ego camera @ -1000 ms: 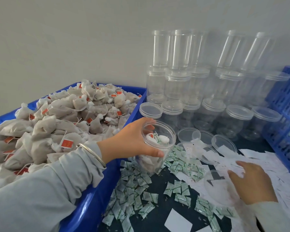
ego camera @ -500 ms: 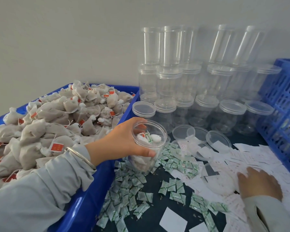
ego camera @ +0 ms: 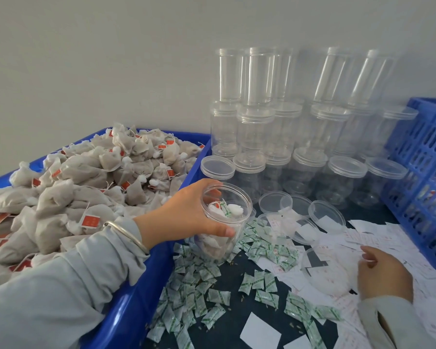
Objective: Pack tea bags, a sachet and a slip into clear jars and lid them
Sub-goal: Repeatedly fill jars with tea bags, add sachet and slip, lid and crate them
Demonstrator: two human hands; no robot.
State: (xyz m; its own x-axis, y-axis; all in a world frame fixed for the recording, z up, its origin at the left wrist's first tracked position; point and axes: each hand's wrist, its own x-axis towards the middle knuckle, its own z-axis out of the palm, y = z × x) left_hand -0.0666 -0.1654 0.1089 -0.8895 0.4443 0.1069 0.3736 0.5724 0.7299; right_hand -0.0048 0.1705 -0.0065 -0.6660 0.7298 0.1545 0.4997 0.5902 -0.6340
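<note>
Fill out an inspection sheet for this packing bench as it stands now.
Surface: dark table, littered with grains.
Job's things: open jar holding tea bags and a sachet; tea bags heaped in blue bin; sachets and paper slips scattered; loose lids.
Clutter: stacked empty jars.
Grippers: left hand grips the jar; right hand rests on the slips, fingers curled.
Cables: nothing seen.
Surroundings: plain wall; blue crate at right.
</note>
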